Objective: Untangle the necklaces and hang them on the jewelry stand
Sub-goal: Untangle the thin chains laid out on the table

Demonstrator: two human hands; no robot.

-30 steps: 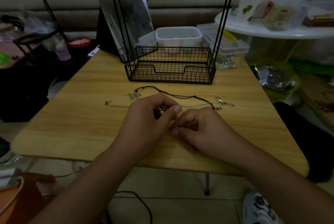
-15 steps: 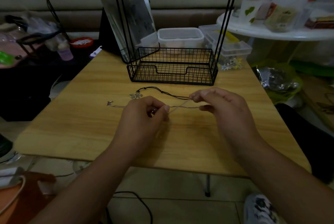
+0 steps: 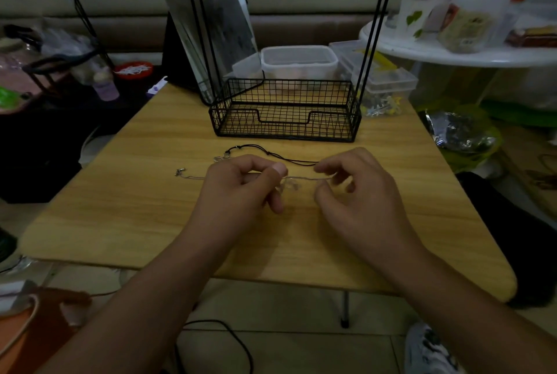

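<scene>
A thin silver chain necklace [image 3: 301, 178] stretches between my two hands over the wooden table [image 3: 150, 208]. My left hand [image 3: 241, 189] pinches it near a small blurred pendant, and the chain's clasp end [image 3: 180, 172] trails left on the table. My right hand [image 3: 355, 192] pinches the chain's other part between thumb and forefinger. A black cord necklace [image 3: 271, 155] with a silver charm lies just behind my hands. The black wire jewelry stand [image 3: 284, 111], with a basket base and tall rods, stands at the table's far middle.
A tilted mirror [image 3: 211, 24] leans behind the stand's left side. Clear plastic boxes [image 3: 298, 61] sit behind the basket. A white round table [image 3: 452, 48] with cups and packets is at the right. Clutter lies on the dark surface at the left.
My right hand moved right and away from my left, then dropped a little, drawing the silver chain out taut between them. My left hand stayed in place, still pinching the chain.
</scene>
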